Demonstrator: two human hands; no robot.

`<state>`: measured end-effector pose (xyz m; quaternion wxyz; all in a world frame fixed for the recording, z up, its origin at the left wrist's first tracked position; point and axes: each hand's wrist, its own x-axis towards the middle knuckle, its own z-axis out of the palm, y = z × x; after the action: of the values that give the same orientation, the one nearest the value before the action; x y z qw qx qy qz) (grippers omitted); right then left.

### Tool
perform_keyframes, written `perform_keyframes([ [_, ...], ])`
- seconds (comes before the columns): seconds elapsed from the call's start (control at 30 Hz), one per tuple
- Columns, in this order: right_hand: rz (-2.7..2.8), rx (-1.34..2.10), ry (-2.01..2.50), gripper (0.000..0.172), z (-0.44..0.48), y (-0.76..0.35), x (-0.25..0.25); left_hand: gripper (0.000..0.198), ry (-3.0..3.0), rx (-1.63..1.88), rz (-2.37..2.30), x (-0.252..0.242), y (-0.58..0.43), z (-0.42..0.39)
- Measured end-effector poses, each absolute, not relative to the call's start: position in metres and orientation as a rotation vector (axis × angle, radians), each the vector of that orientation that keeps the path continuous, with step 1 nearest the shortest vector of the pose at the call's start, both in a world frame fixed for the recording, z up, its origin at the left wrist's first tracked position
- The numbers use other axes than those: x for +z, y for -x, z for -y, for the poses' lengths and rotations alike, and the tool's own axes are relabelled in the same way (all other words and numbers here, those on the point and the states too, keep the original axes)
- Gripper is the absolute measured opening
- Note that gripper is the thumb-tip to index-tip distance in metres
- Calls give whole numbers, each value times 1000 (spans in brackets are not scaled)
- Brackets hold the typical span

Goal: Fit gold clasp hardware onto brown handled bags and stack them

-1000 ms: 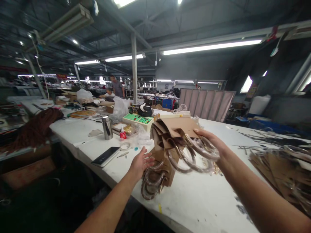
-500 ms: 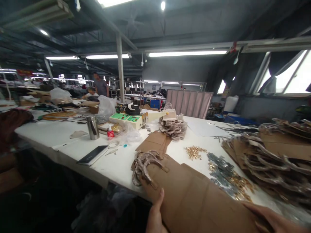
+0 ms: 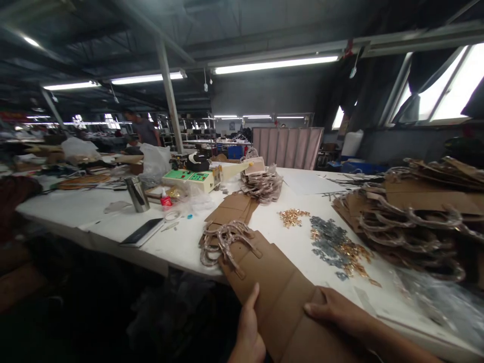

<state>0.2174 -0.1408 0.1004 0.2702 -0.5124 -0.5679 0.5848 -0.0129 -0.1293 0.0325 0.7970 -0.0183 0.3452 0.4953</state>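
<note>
A brown cardboard sheet (image 3: 282, 297) with fold lines reaches from the table edge toward me. My left hand (image 3: 249, 327) grips its left edge, thumb on top and fingers hidden beneath. On the right edge my right hand (image 3: 335, 310) is closed, its thumb pressing the upper face. Plastic-wrapped curved handles (image 3: 227, 242) lie across the sheet's far end. Just beyond them, more brown cardboard (image 3: 234, 207) rests on the white table. Right of the sheet are a heap of gold-coloured metal pieces (image 3: 293, 217) and a spread of grey pieces (image 3: 328, 237) mixed with gold ones.
Stacked cardboard with wrapped handles (image 3: 419, 217) fills the table's right side. Farther back stand a bundle of wrapped handles (image 3: 262, 184) and a green-topped machine (image 3: 192, 177). To the left are a steel cup (image 3: 136, 194), a notebook (image 3: 145, 232) and a red bottle (image 3: 165, 199).
My right hand has come inward from the lower right and now grips the cardboard's right edge. The left hand keeps its hold. The view has shifted slightly.
</note>
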Motion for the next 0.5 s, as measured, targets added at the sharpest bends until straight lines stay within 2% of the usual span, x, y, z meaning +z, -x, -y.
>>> perform_keyframes([
  [0.13,1730,1412,1338,59,130,-228,117,69,24,1008,-657,42,9,124],
  [0.27,1789,1234,1396,55,128,-232,129,68,-17,995,-589,54,9,114],
  [0.5,1596,1048,1426,50,132,-223,79,60,-254,1179,-709,64,18,84],
])
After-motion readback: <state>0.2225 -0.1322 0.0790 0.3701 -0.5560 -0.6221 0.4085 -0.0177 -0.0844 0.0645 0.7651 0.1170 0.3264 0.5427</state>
